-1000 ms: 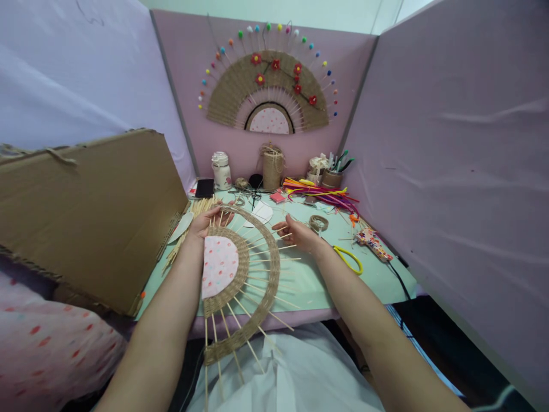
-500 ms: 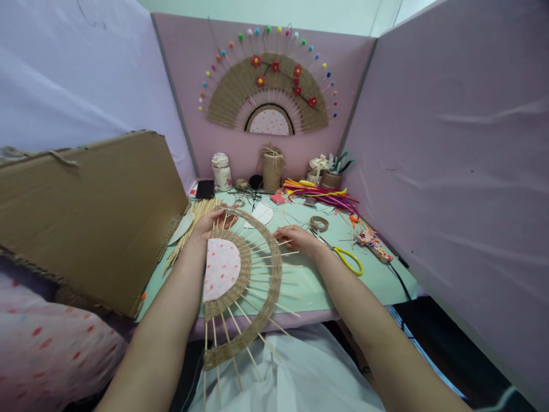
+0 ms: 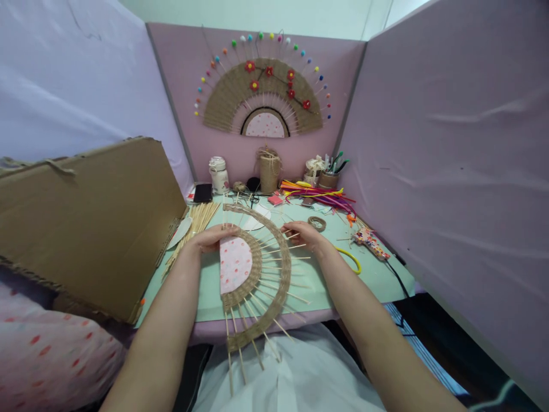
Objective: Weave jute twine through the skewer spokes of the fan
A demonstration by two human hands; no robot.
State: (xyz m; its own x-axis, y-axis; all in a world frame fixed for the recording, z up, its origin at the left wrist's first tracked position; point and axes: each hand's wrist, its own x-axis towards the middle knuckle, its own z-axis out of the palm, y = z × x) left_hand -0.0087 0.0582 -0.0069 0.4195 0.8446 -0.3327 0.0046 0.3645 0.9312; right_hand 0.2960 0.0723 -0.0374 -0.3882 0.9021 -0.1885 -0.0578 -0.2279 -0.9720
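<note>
A half-made woven fan (image 3: 274,269) lies on the mint-green table (image 3: 317,286): a pink dotted half-disc, a band of jute weave round it, thin wooden sticks radiating out and an outer jute arc. Its lower end hangs over the table's front edge. My left hand (image 3: 212,237) grips the fan's upper left edge with fingers curled over it. My right hand (image 3: 306,233) rests at the outer arc on the right, fingertips pinched among the stick ends.
A large cardboard sheet (image 3: 86,217) leans at the left. Loose sticks (image 3: 193,226) lie beside it. At the back stand a white jar (image 3: 218,174), a jute spool (image 3: 269,169), coloured pipe cleaners (image 3: 319,194) and a pen cup (image 3: 328,177). Yellow-handled scissors (image 3: 351,260) lie right. A finished fan (image 3: 261,94) hangs on the back wall.
The fan has shifted to the right and turned a little, with both hands moving along with it. My left hand has slid from the top rim toward the inner weave.
</note>
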